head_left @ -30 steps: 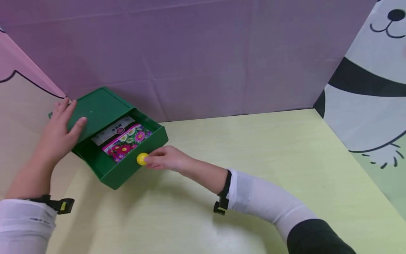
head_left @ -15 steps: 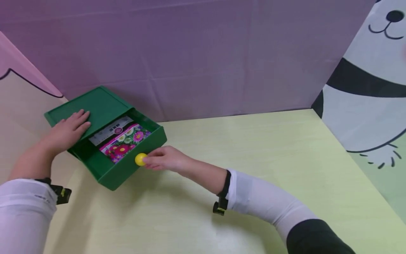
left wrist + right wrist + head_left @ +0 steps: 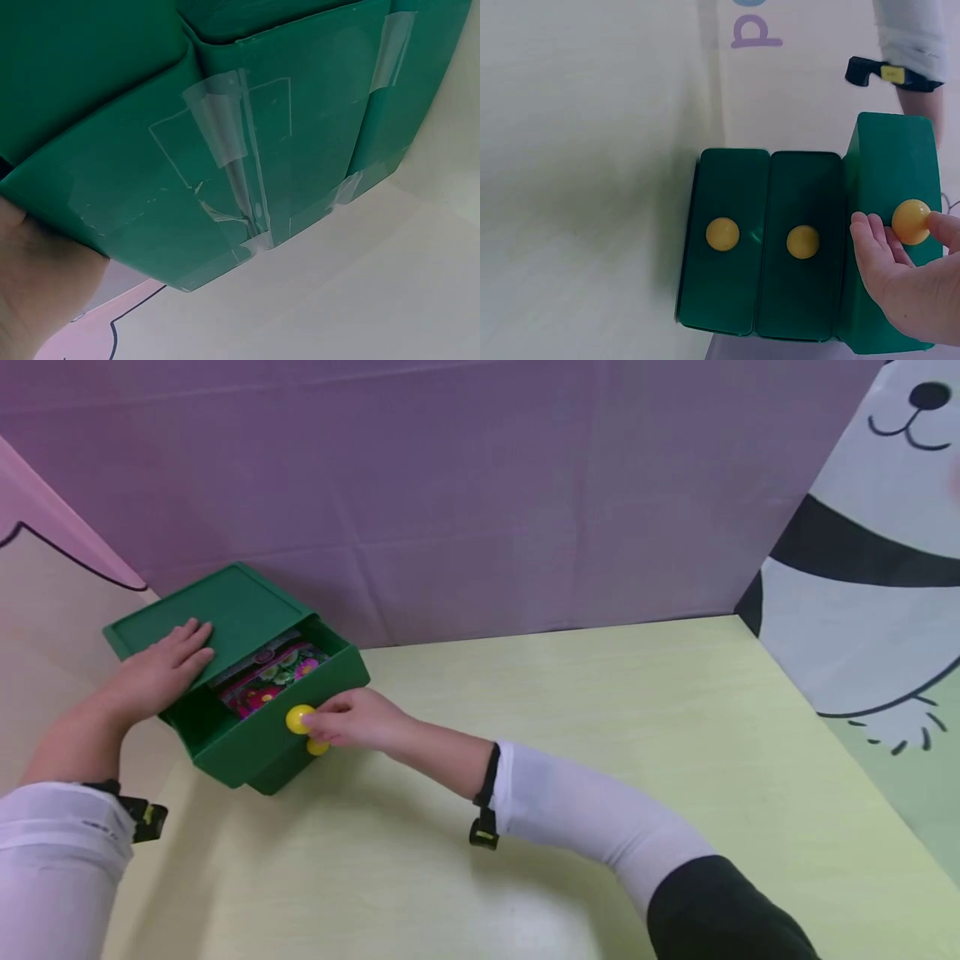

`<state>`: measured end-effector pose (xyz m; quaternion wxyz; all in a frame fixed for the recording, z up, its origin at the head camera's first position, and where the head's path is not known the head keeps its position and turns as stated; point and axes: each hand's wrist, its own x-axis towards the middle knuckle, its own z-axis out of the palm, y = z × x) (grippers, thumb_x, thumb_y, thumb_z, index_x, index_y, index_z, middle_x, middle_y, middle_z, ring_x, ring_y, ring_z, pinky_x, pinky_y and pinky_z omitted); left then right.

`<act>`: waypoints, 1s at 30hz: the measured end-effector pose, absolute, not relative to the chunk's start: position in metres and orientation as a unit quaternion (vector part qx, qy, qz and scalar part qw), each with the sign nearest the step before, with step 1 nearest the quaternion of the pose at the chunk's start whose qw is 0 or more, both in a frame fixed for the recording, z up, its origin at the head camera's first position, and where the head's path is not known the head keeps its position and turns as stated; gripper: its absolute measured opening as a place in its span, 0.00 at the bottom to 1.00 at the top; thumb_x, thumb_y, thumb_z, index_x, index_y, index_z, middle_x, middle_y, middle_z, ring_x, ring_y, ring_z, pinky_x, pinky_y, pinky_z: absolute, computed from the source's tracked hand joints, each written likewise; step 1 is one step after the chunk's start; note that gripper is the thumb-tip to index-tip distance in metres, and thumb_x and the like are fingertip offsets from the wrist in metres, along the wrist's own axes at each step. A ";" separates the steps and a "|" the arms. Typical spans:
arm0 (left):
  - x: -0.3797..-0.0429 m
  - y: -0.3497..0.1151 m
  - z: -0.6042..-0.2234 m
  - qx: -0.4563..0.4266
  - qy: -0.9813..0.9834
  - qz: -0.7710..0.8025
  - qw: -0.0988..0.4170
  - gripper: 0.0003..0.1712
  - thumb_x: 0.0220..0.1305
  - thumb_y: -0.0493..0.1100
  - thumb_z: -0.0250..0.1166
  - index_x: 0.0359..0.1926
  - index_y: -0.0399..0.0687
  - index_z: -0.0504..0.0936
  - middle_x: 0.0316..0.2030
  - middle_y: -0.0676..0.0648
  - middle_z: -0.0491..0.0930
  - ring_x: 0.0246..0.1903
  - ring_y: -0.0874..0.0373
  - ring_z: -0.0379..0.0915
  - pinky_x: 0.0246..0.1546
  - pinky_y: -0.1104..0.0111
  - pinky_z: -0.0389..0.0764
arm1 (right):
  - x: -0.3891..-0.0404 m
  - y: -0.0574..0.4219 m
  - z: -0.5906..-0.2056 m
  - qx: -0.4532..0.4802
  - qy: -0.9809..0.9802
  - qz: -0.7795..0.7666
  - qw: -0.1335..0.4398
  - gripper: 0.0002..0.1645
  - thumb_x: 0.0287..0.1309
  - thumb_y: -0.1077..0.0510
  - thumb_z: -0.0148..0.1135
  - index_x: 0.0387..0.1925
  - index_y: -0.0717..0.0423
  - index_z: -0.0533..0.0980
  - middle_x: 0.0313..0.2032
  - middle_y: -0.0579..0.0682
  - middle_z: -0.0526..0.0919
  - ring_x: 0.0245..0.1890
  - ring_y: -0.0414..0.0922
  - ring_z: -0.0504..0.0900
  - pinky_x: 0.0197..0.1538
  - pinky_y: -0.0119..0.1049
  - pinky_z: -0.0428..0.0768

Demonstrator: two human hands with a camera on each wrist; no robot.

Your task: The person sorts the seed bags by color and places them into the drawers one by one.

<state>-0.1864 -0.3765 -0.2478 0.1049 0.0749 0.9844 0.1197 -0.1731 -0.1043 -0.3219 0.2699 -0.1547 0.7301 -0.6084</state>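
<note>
A green drawer unit (image 3: 225,602) stands at the back left of the table. Its top drawer (image 3: 251,735) is partly out, and a packet with a flower picture (image 3: 273,681) lies inside, partly under the unit's top. My left hand (image 3: 161,668) rests on the top panel, its fingers extended. My right hand (image 3: 356,720) holds the drawer's round yellow knob (image 3: 300,719) between thumb and fingers. In the right wrist view the thumb touches the knob (image 3: 911,222), with the other fingers beside the drawer front. Two lower drawers (image 3: 799,300) sit flush, each with a yellow knob.
The pale wooden table (image 3: 570,727) stretches to the right. A purple cloth wall (image 3: 465,510) rises behind it, with a panda-patterned panel (image 3: 862,543) on the right. Clear tape (image 3: 217,116) crosses seams of the unit in the left wrist view.
The top drawer has slid partway inward, covering more of the packet, and my right hand has moved left with its knob. My left hand has come down onto the top panel.
</note>
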 end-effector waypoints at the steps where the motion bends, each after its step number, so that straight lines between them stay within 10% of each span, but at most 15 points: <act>1: -0.186 -0.378 -0.247 0.074 0.984 0.123 0.108 0.37 0.78 0.56 0.25 0.73 0.35 0.30 0.71 0.29 0.22 0.70 0.29 0.16 0.66 0.31 0.32 | -0.176 -0.110 -0.321 -0.155 0.732 -0.608 0.266 0.22 0.61 0.50 0.64 0.48 0.65 0.80 0.39 0.55 0.88 0.39 0.44 0.86 0.44 0.29 0.84; 30: -0.182 -0.393 -0.248 0.068 0.978 0.154 0.126 0.37 0.78 0.54 0.28 0.73 0.36 0.28 0.71 0.30 0.18 0.69 0.30 0.12 0.63 0.29 0.31 | -0.200 -0.183 -0.304 -0.251 0.931 -0.253 0.076 0.23 0.70 0.38 0.44 0.30 0.45 0.77 0.17 0.41 0.69 0.17 0.35 0.68 0.22 0.25 0.65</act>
